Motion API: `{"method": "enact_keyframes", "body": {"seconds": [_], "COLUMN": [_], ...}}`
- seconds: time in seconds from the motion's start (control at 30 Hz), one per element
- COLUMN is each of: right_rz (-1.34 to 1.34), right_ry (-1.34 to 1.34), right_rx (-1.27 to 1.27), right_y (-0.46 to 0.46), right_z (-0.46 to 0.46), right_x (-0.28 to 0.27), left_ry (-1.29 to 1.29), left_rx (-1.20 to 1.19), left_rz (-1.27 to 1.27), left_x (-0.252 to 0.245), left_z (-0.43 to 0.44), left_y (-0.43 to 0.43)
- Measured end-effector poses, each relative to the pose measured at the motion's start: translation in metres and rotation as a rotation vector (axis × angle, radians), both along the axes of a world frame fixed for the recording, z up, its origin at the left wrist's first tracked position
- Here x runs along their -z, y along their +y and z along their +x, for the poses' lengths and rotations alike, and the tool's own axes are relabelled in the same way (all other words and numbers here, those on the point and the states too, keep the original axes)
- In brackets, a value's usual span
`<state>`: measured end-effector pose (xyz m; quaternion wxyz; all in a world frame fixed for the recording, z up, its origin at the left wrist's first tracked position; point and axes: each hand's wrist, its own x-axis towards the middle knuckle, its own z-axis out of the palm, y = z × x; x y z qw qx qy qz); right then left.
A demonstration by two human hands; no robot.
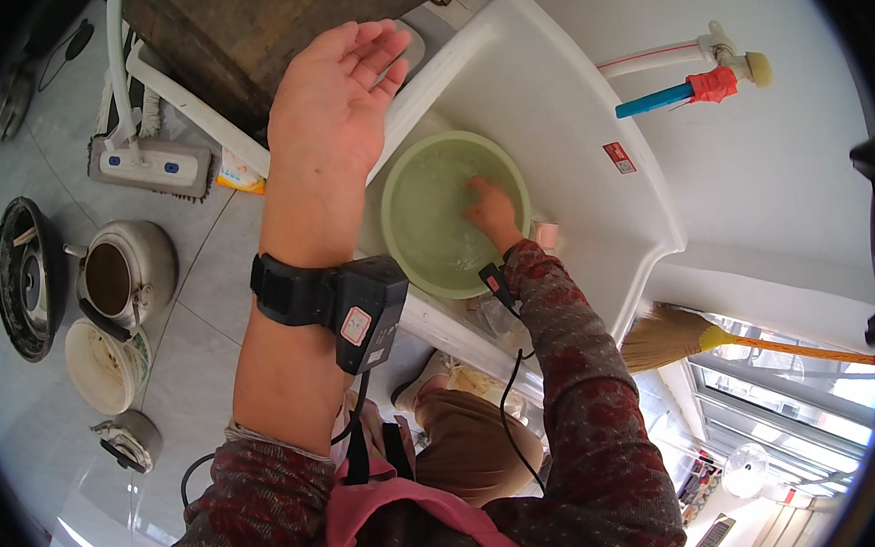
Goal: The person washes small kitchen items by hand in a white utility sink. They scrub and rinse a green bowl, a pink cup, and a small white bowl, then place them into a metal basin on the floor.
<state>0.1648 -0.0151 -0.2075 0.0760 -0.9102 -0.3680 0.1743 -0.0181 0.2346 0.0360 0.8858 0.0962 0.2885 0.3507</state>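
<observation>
My left hand [344, 91] is raised over the near left rim of a white utility sink [580, 152]. Its palm shows and its half-curled fingers hold nothing. A black strap with a small device box [371, 311] wraps that forearm. Inside the sink sits a round pale green plastic basin [395, 257] with clear water [433, 198] in it. My right hand [495, 213] reaches over the basin's right side into the water, fingers spread, with no object visible in them. Ripples lie below this hand. A dark strapped device [496, 281] sits at the right wrist.
A tap with a blue hose [652, 100] juts from the wall above the sink. On the left floor stand a kettle [154, 253], a white bucket [101, 365], a black pan [52, 297] and a flat mop [153, 167]. A broom [667, 338] lies at right.
</observation>
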Motion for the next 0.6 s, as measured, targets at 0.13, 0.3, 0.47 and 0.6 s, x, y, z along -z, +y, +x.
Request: {"method": "enact_keyframes", "body": {"seconds": [0.13,0.3,0.47,0.6], "right_rz": [-0.137,-0.153,0.242,0.734], "right_ry": [-0.036,0.034,0.484,0.646], "right_rx": [0.033,0.042,0.146,0.12], "right_y": [0.007,0.007,0.007,0.012], "right_z": [-0.012,-0.016,-0.007,-0.015], "right_x": [0.009,-0.003,-0.045,-0.101], "left_ry": [0.019,-0.004,0.012,0.002], "left_rx": [-0.006,0.0,-0.011,-0.013], "left_rz": [0.0,-0.006,-0.004,-0.01], "left_x": [0.001,0.0,-0.001,-0.002], "left_z": [0.001,-0.001,-0.002,-0.002], "left_y": [0.0,0.002,0.004,0.003]}}
